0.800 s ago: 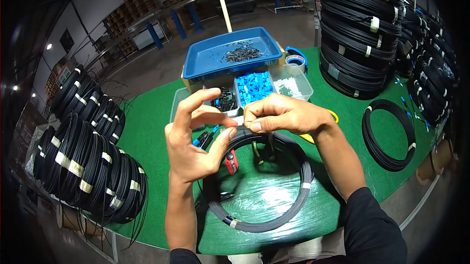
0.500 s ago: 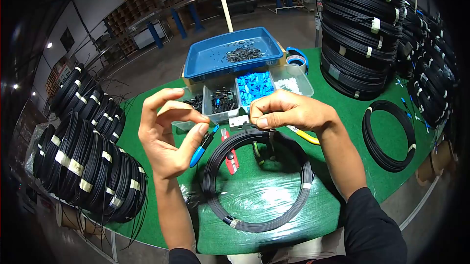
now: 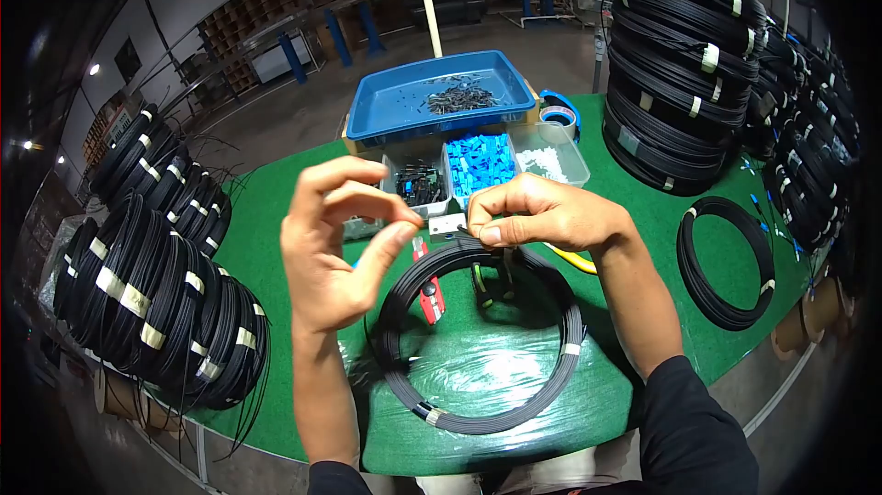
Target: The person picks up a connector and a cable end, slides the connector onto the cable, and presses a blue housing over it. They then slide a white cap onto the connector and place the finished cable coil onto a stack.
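Note:
My right hand [image 3: 537,215] is closed in a pinch above the far rim of a black cable coil [image 3: 432,420]; what lies between its fingertips is too small to make out. Left of it, my left hand [image 3: 340,242] has thumb and index finger pressed together, with something tiny and unclear at the tips. Between the two hands is a small white block [image 3: 447,225]. A red tool [image 3: 432,300] lies partly under the coil's left side, and a yellow-handled tool [image 3: 574,259] is partly hidden by my right hand.
Ahead are a blue tray [image 3: 367,100] of black pieces, a bin of blue connectors [image 3: 480,163] and a bin of white parts [image 3: 544,163]. Coil stacks stand at left [image 3: 156,302] and right [image 3: 680,73]. A single coil [image 3: 684,265] lies at right.
My left hand first moved left, away from my right hand, then came partly back toward it. My right hand stays pinched in nearly the same place. The view has shifted slightly.

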`<state>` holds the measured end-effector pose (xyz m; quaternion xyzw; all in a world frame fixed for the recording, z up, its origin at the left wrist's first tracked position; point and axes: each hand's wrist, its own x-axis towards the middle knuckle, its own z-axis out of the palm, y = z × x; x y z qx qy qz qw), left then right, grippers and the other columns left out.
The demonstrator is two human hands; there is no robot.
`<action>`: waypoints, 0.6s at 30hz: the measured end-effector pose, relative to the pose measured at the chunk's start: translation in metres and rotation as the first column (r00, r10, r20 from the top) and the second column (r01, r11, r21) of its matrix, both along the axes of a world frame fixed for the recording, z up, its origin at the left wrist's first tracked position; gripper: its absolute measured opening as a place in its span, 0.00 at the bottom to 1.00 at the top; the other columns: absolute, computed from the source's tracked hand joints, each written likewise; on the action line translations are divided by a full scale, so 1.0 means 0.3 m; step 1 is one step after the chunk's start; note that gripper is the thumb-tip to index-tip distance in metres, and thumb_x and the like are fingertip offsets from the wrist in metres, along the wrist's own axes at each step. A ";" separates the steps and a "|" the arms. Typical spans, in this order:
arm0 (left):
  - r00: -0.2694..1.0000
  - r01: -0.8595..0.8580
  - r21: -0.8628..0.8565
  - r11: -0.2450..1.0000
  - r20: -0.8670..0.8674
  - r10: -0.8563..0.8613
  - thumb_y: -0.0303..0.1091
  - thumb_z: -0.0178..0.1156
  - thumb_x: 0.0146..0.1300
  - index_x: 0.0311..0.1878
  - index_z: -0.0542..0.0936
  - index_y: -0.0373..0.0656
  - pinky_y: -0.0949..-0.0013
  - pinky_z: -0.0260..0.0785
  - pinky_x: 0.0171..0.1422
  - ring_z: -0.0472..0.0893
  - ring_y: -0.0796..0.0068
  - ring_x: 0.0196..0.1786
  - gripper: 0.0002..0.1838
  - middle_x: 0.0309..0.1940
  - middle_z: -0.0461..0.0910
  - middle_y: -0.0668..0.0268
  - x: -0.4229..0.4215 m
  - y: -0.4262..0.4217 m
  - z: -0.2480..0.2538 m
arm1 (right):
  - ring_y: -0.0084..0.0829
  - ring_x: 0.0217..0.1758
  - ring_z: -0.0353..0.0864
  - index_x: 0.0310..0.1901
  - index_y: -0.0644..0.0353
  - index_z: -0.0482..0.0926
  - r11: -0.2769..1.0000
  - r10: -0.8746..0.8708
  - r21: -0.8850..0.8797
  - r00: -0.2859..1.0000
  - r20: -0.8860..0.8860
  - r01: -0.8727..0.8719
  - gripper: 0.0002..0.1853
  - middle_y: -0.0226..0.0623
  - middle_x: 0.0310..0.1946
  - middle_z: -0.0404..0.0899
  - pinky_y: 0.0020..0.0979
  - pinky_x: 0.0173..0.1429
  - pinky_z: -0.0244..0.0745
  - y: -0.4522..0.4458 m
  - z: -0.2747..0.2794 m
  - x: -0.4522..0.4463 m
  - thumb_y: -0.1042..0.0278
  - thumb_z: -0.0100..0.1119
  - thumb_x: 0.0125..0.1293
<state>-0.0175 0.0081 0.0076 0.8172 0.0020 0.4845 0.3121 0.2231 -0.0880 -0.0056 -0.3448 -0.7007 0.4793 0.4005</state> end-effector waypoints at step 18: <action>0.998 -0.064 0.041 0.997 -0.016 0.065 0.16 0.70 0.56 0.60 0.68 0.38 0.71 0.74 0.52 0.85 0.73 0.40 0.30 0.33 0.84 0.61 0.015 -0.008 -0.008 | 0.18 0.36 0.66 0.35 0.61 0.75 0.999 -0.033 -0.004 0.999 0.007 0.033 0.16 0.23 0.30 0.70 0.25 0.42 0.63 -0.007 0.005 -0.001 0.56 0.60 0.73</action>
